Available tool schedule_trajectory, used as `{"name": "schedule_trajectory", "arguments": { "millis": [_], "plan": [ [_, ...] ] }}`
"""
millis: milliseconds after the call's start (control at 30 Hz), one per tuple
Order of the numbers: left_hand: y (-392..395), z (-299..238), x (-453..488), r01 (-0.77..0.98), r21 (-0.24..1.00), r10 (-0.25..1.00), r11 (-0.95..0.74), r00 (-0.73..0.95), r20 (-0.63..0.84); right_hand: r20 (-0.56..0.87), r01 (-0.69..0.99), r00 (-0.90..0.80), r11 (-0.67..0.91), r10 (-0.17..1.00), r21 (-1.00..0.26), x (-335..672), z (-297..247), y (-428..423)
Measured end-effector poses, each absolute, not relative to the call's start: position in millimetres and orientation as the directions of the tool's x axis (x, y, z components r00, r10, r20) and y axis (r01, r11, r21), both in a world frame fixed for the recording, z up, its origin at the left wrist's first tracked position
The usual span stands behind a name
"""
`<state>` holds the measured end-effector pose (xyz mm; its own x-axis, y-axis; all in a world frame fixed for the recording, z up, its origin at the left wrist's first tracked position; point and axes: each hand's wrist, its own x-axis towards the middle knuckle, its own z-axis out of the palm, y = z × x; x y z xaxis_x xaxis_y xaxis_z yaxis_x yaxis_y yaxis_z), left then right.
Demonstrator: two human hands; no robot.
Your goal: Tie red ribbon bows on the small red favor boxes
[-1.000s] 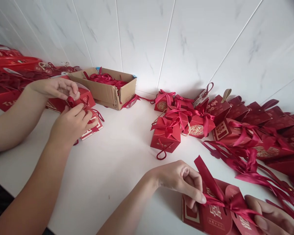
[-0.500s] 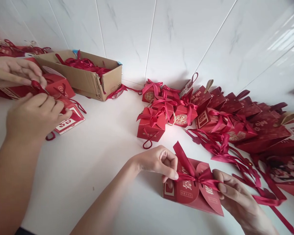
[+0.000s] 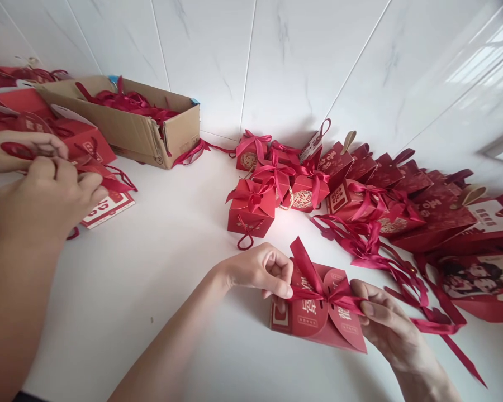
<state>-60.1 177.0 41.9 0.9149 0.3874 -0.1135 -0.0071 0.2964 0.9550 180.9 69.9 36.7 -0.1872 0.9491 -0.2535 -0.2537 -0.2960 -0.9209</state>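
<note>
A red gift box [image 3: 324, 332] with rounded flaps and pale lettering lies on the white table in front of me. A dark red satin ribbon [image 3: 305, 265] runs across its top, gathered in a knot or bow at the middle, with one tail sticking up. My left hand [image 3: 272, 273] pinches the ribbon at the box's left side between thumb and fingertips. On the opposite side, my right hand [image 3: 385, 315] grips a ribbon loop between thumb and forefinger, close to the box's edge.
At left, a co-worker's hands [image 3: 46, 195] work at ribbon on another red box. Beyond stands a cardboard box [image 3: 126, 131] of ribbons. Finished-looking bowed boxes [image 3: 251, 215] and a row of red bags [image 3: 423, 206] line the wall; loose ribbons [image 3: 369, 251] lie at right.
The whole view has shifted, so things appear farther left and slightly higher. Both my hands keep their hold on the ribbon. The co-worker's left hand has moved lower beside their other hand.
</note>
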Motion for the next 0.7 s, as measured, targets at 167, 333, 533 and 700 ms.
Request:
{"name": "schedule_trajectory", "arguments": {
  "millis": [167,333,533,700],
  "plan": [
    [177.4,42.6,-58.2,-0.016,0.964,0.462,0.264,0.880,-0.112,-0.245,-0.144,-0.151,-0.267,0.958,-0.953,179.6,40.9,70.7],
    [177.3,40.3,-55.2,-0.029,0.956,0.499,0.293,0.857,-0.127,-0.239,-0.082,-0.163,-0.255,0.957,-0.964,182.0,42.2,69.4],
    [178.3,41.0,-59.0,0.049,0.950,0.426,0.308,0.886,-0.184,-0.197,-0.077,-0.188,-0.214,0.962,-0.974,182.6,44.4,66.1],
    [179.0,43.0,-62.8,0.107,0.944,0.368,0.311,0.903,-0.223,-0.264,-0.051,-0.141,-0.273,0.954,-0.961,179.4,45.9,67.0]
  ]
}}
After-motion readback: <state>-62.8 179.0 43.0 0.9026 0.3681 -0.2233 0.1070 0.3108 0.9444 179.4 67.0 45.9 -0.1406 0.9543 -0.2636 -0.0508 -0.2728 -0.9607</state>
